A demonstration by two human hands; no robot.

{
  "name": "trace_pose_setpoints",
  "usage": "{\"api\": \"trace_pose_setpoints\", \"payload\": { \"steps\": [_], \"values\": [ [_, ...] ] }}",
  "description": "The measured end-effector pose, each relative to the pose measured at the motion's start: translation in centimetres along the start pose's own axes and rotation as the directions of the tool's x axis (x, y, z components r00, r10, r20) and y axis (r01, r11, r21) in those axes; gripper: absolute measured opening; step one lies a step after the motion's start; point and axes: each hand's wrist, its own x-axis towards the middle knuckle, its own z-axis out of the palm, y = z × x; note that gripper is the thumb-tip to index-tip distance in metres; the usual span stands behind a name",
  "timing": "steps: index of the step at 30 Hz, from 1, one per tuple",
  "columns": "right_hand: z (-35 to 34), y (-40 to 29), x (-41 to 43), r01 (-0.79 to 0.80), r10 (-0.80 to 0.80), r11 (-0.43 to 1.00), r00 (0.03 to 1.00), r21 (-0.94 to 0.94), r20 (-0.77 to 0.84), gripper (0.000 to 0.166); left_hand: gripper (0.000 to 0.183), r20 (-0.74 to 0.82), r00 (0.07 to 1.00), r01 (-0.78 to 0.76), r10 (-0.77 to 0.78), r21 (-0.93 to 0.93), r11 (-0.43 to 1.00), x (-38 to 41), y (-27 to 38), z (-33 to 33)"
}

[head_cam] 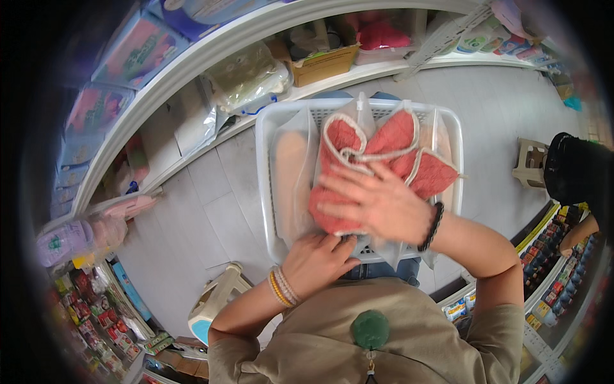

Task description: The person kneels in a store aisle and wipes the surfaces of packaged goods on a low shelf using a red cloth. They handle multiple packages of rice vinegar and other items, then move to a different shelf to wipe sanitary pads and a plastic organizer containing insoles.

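A red quilted cloth (pixel 336 201) with pale piped edges lies folded and bunched over a white plastic basket (pixel 263 192). My right hand (pixel 379 201) rests flat on the cloth, fingers spread and blurred by motion. At the cloth's near edge is my left hand (pixel 319 259), its fingertips touching the border by the basket's front rim. Whether those fingers grip the cloth is hidden. Inside the basket, a frosted plastic bag (pixel 292 177) with a peach-coloured item stands at the left. Another translucent bag (pixel 435 129) rises at the right, and more bag edges show behind the cloth.
Shelving (pixel 230 120) curves along the far left with a cardboard box (pixel 326 65) and wrapped goods. A plastic stool (pixel 216 297) stands at lower left, another stool (pixel 530 163) at right. Beside it is a person in dark clothing (pixel 575 168), near shelves of bottles (pixel 551 259).
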Motion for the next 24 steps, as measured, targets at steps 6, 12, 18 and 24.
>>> {"api": "trace_pose_setpoints", "payload": {
  "steps": [6, 12, 18, 24],
  "values": [
    [-0.8, 5.3, 3.7, -0.245, 0.186, 0.925, 0.958, -0.289, -0.217, 0.046, 0.032, 0.03, 0.999, -0.033, 0.031, 0.051, 0.998, -0.5, -0.1, 1.2],
    [-0.8, 0.5, 0.6, -0.023, 0.022, 0.997, 1.0, -0.079, -0.018, 0.039, 0.027, -0.176, 0.973, -0.142, 0.149, 0.051, 0.989, -1.8, -0.7, 0.5],
    [-2.5, 0.3, 3.4, -0.138, 0.156, 0.963, 0.986, 0.229, -0.06, 0.038, 0.025, -0.374, 0.924, 0.11, -0.077, 0.069, 0.992, -6.2, -1.5, 0.4],
    [2.2, -1.5, 6.5, 0.247, -0.242, 0.969, 0.957, -0.015, 0.162, 0.049, 0.018, -0.351, 0.92, 0.175, -0.174, -0.028, 0.984, -5.7, -1.8, 1.3]
  ]
}}
